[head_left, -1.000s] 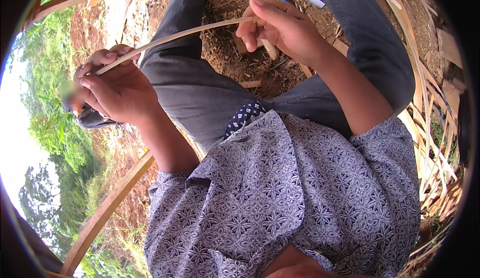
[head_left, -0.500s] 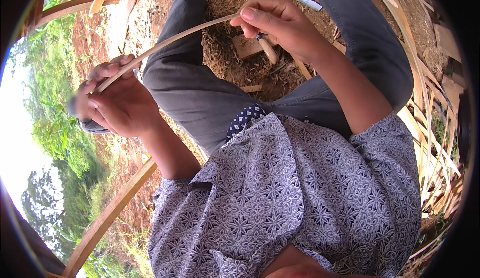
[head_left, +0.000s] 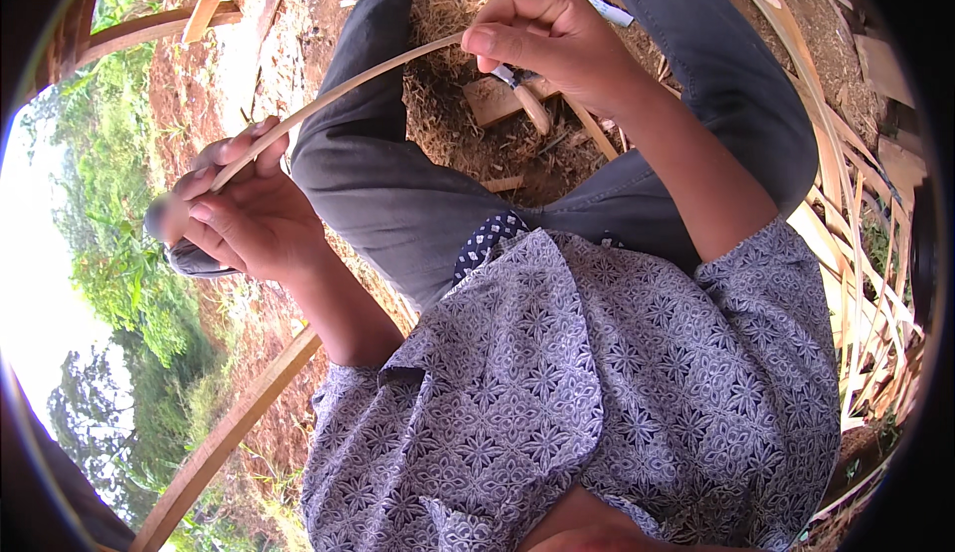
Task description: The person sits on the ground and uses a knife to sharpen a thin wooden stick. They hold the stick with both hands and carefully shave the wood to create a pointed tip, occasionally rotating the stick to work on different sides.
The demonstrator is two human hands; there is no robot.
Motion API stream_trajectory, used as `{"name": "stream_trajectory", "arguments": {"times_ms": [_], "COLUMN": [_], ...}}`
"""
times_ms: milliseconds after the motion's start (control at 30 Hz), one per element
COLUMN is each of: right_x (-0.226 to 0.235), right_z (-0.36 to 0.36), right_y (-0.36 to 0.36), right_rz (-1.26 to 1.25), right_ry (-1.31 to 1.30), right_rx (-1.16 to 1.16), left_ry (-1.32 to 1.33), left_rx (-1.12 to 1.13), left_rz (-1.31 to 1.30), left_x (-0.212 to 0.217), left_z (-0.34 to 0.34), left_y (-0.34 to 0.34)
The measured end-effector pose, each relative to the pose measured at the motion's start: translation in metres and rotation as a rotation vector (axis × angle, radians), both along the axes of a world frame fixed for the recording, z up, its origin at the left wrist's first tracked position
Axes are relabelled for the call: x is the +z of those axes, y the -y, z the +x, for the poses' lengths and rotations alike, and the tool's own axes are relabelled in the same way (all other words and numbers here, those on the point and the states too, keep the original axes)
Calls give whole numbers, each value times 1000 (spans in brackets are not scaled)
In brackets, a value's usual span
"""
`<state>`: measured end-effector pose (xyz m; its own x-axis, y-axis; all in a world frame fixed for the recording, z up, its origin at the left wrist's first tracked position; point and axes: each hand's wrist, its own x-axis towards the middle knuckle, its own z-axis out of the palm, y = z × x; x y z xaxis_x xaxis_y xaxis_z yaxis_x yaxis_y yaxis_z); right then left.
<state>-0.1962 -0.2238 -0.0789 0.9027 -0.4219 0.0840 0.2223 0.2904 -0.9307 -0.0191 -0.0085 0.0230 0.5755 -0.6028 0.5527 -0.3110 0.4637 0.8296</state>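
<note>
A thin, pale wooden strip (head_left: 343, 89), slightly bowed, spans the space between my two hands above my left leg. My left hand (head_left: 249, 204) grips its lower left end, with the fingers curled around it. At the upper right, my right hand (head_left: 552, 45) pinches the other end between thumb and fingers. Below my right hand, a knife (head_left: 530, 109) with a wooden handle rests against a small wooden block (head_left: 492, 101) on the ground between my legs. Part of its blade is visible.
Wood shavings (head_left: 448, 15) cover the ground between my legs. Long split strips (head_left: 846, 224) lie heaped along the right side. A wooden beam (head_left: 229, 433) slants at the lower left. Behind my left hand, partly hidden, is another person (head_left: 167, 219), blurred.
My left hand has shifted a little right and down with its end of the strip. My right hand has moved slightly left, uncovering more of the knife's blade.
</note>
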Motion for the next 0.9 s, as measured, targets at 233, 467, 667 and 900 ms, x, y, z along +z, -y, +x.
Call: {"name": "stream_trajectory", "arguments": {"times_ms": [233,467,667,900], "right_x": [4,-3,-30,-83], "right_z": [-2,-4,2,9], "right_y": [5,13,11,-4], "right_rz": [63,17,21,-268], "right_ry": [87,70,73,-263], "right_rx": [-30,-68,41,197], "left_ry": [-59,-29,-430,-424], "left_rx": [77,11,-532,-362], "left_rz": [38,72,632,1155], "left_x": [-3,-4,-15,-60], "left_z": [-5,-9,-12,-54], "left_y": [-4,-2,-23,-25]}}
